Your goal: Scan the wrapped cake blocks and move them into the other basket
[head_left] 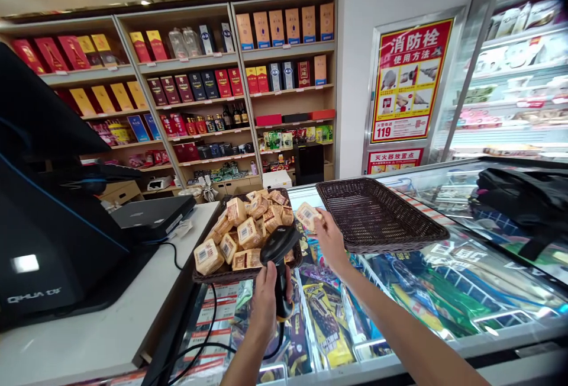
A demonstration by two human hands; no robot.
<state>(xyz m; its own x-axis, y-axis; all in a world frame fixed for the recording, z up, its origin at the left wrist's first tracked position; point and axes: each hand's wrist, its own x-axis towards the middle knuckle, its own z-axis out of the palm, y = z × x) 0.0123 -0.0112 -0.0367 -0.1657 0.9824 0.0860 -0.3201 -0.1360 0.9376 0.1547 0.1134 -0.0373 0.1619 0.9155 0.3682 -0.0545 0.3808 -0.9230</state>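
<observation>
My left hand (265, 294) is wrapped round the handle of a black barcode scanner (279, 245), whose head points up and to the right. Between the two baskets, my right hand (331, 238) grips a small wrapped snack pack (307, 216) with a white label and barcode facing up. Behind the scanner, a dark woven basket (248, 275) is heaped with similar packs (249, 233), many with barcode labels showing. To the right of my right hand lies a second brown woven basket (377, 214) with nothing in it.
Both baskets rest on a glass-topped freezer full of packaged goods (328, 321). A white counter (106, 321) with a black checkout terminal (53, 244) stands at the left. The scanner cable (213, 344) loops below. A black bag (515, 208) lies at the right.
</observation>
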